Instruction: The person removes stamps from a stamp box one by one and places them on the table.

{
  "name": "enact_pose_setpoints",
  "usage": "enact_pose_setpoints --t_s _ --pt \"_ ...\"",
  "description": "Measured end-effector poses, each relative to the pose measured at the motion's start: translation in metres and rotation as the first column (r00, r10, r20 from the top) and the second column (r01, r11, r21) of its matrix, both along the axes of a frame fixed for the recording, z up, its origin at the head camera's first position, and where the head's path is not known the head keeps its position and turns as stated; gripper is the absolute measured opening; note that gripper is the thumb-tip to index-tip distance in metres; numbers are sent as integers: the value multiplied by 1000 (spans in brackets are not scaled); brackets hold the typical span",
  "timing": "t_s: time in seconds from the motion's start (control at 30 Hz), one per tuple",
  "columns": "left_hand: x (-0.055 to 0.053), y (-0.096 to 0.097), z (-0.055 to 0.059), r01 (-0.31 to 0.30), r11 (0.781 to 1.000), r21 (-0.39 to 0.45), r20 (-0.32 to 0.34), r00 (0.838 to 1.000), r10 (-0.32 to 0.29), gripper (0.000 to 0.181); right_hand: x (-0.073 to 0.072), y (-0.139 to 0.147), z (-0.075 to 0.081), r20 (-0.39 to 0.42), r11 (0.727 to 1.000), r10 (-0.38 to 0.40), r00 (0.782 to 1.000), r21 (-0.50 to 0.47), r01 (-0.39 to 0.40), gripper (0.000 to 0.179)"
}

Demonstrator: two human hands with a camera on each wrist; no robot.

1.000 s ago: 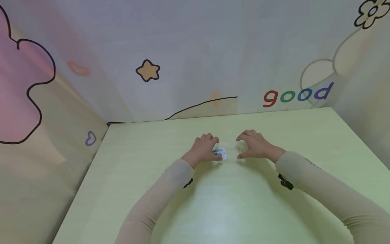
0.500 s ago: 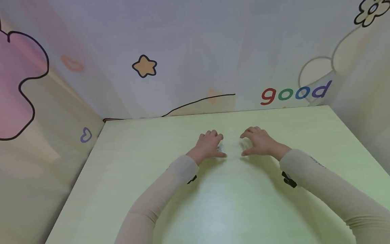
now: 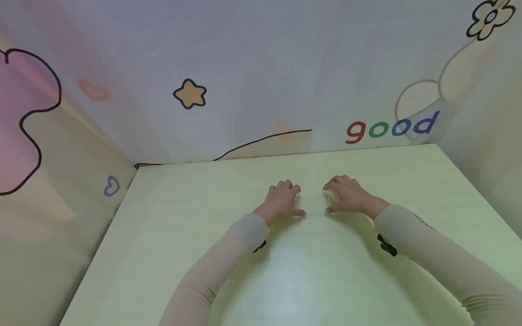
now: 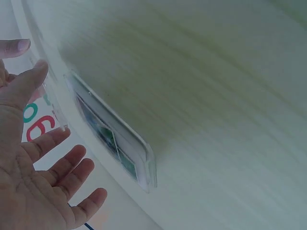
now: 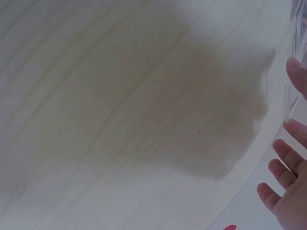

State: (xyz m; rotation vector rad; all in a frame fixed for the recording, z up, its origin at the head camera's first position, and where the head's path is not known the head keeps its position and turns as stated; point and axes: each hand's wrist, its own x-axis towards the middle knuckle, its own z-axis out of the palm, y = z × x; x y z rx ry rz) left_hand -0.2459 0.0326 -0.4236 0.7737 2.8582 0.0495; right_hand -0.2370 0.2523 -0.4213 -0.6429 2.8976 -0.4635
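Observation:
My left hand (image 3: 281,200) pinches the edge of a clear plastic piece (image 4: 54,104) between thumb and forefinger, its other fingers spread. Facing it, my right hand (image 3: 348,194) pinches a clear plastic edge (image 5: 288,98) the same way. Whether both edges belong to one piece I cannot tell. In the left wrist view a flat rectangular picture card (image 4: 112,134) in a clear casing with rounded corners lies on the table, right of the left fingers. From the head view the left hand hides that card.
The pale wood-grain table (image 3: 171,235) ends at a printed cloth backdrop (image 3: 253,68) behind the hands. More cloth rises at the left and right sides. Both forearms in light sleeves (image 3: 440,253) reach in from the front, with a dark wrist mount (image 3: 386,245) under the right cuff.
Both hands have shifted a little to the right, staying about the same distance apart. The card, partly visible beside the left thumb before, is now covered by the left hand in the head view.

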Motion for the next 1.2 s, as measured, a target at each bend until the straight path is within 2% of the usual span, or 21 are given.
enact_pose_setpoints --t_s 0.37,0.7,1.2 --pt "-1 9 -6 4 1000 16 11 1000 -4 69 -1 6 -1 50 999 -32 998 13 31 62" --pt "-4 10 -12 -4 999 48 51 999 2 65 -3 11 -11 87 998 -55 995 -12 57 62" --pt "-3 8 -9 -20 998 63 77 997 15 66 1 14 -14 73 997 -44 996 -66 49 64"
